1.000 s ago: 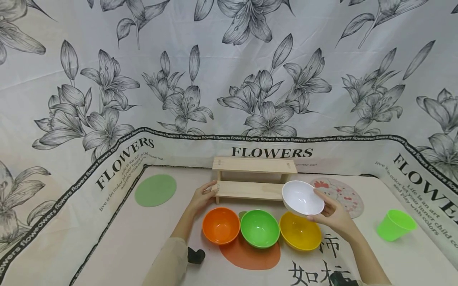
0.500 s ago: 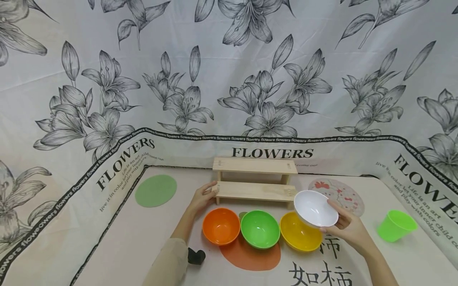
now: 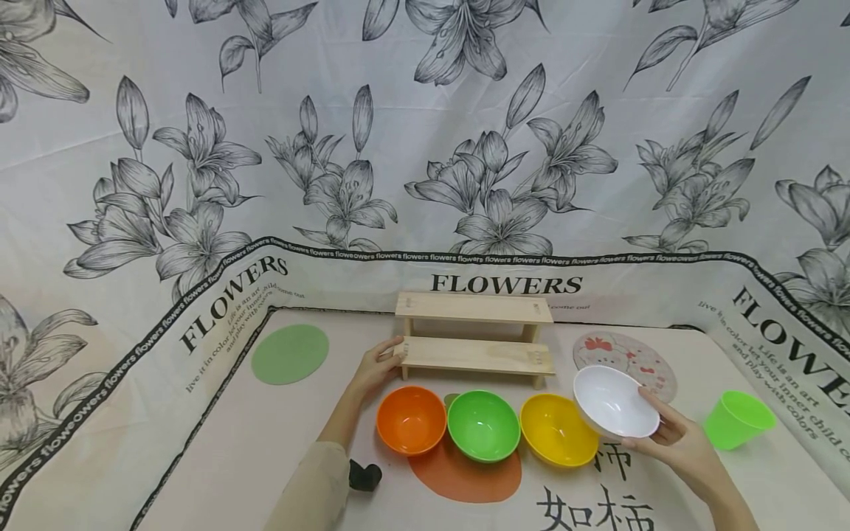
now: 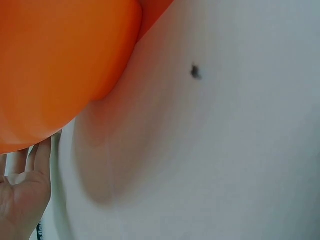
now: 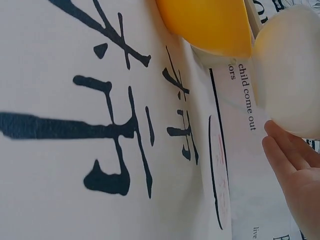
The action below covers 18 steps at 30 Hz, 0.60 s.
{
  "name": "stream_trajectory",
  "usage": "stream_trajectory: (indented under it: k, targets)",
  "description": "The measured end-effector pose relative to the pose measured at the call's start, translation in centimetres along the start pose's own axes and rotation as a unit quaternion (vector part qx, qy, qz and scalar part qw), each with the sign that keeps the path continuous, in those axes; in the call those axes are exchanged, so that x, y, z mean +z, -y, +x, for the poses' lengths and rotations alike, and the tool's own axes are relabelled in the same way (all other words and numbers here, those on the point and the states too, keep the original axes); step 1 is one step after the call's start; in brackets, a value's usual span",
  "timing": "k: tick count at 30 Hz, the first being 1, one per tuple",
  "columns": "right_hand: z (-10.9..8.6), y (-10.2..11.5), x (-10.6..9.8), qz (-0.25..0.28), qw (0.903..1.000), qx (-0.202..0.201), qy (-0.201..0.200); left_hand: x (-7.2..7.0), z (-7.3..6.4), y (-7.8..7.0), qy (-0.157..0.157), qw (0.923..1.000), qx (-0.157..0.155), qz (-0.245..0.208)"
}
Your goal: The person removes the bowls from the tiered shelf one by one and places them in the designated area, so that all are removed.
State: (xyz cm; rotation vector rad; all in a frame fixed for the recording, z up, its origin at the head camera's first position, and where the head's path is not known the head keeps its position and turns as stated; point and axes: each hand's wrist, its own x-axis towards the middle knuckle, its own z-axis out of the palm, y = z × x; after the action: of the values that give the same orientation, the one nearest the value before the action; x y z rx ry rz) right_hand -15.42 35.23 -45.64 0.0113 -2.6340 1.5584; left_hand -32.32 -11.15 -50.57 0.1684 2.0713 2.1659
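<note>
My right hand (image 3: 674, 439) pinches the right rim of a white bowl (image 3: 616, 402), tilted and raised over the table beside the yellow bowl (image 3: 559, 431). In the right wrist view, the fingers (image 5: 285, 150) lie against the underside of that white bowl (image 5: 290, 75). My left hand (image 3: 377, 365) grips the left end of a two-tier wooden shelf (image 3: 474, 354). An orange bowl (image 3: 412, 420) and a green bowl (image 3: 483, 426) stand in a row with the yellow one in front of the shelf. In the left wrist view, the orange bowl (image 4: 65, 65) hides the left fingertips.
A bright green cup (image 3: 737, 420) stands at the right. Flat printed shapes mark the tablecloth: a green oval (image 3: 290, 354) at left and a pinkish round (image 3: 627, 361) behind the white bowl. A flower-printed cloth (image 3: 332, 184) rises behind the shelf.
My right hand has carried the white bowl rightward and toward me, from the shelf's right end to beside the yellow bowl. My left hand has stayed at the shelf.
</note>
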Motion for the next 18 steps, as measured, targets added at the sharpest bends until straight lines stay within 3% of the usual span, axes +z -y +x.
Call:
stream_trajectory:
  k: [5,9,13,18]
  targets:
    - [-0.3,-1.9,-0.8,0.012,0.9998,-0.009,-0.010,0.0,0.0,0.0,0.002,1.0000,0.001,-0.007]
    - [-0.4,-3.4,-1.2,-0.007,0.9997,0.018,-0.014,0.0,0.0,0.0,0.004,1.0000,0.003,-0.006]
    - [-1.0,-2.8,-1.3,-0.016,0.9976,0.068,-0.006,0.0,-0.1,0.0,0.002,1.0000,0.001,0.001]
    - [-1.7,-2.0,-1.2,-0.015,0.9973,0.072,0.000,0.0,0.0,0.0,0.006,1.0000,0.000,-0.003]
